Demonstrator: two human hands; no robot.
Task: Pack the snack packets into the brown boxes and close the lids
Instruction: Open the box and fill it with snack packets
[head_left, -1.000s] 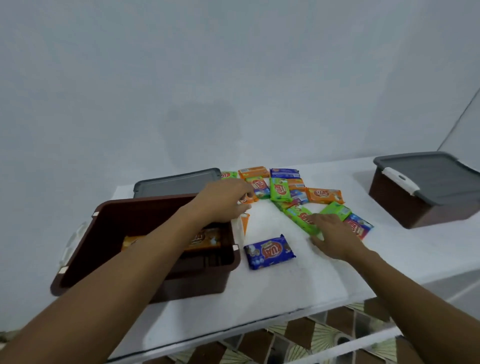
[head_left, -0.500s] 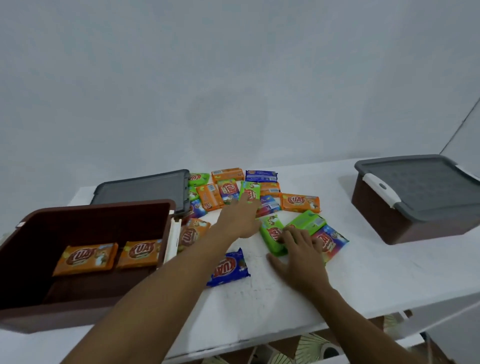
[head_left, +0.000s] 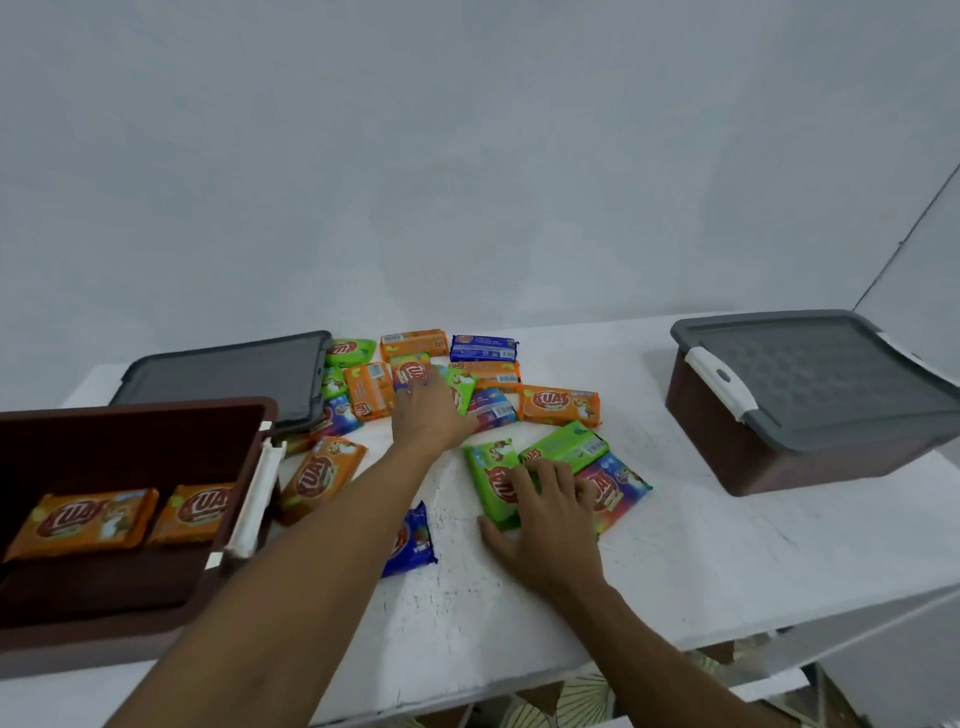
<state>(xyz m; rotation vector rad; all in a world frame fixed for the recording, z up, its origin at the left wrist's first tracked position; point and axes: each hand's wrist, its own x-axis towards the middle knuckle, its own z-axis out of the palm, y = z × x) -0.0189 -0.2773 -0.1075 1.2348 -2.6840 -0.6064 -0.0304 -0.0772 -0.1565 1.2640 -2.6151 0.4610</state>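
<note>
The left hand's (head_left: 431, 415) fingers reach forward, fairly straight, and their tips rest on the far green packet (head_left: 410, 370) in the middle of the snack pile (head_left: 488, 384) towards the worktop's (head_left: 675, 561) back edge. The right hand's (head_left: 545, 514) fingers lie spread and flat across the near green packet (head_left: 491, 475). Its thumb is against that packet's near end, and its outer fingers touch a multicoloured packet (head_left: 618, 486) just beside. A blue packet (head_left: 410, 540) lies partly under the left forearm. At the near left corner stands the open brown box (head_left: 130, 431) holding two orange packets (head_left: 78, 522). Its grey lid (head_left: 228, 374) lies flat behind it. A closed brown box (head_left: 810, 462) sits at the right edge, well apart from both hands.
</note>
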